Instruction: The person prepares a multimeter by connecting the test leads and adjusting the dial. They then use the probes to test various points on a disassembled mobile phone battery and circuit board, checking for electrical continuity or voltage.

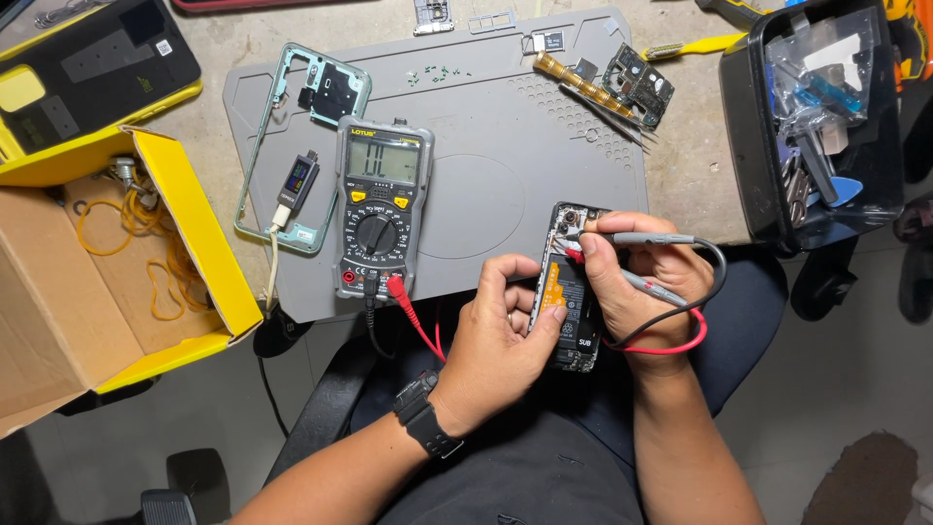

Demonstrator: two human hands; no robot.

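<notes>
A: Phone (569, 292), opened with its back off, sits at the near edge of a grey work mat (505, 117), over the person's lap. What grips it?

B: Head view: the left hand (501, 335) clasps its left side, thumb on the board. The right hand (637, 282) is closed around two probes (632, 238), tips touching the phone's upper end.

A: And the meter?

B: A grey multimeter (382, 209) lies to the left on the mat, leads plugged in. It looks like a probing step; next calls for steady tips while reading the display.
</notes>
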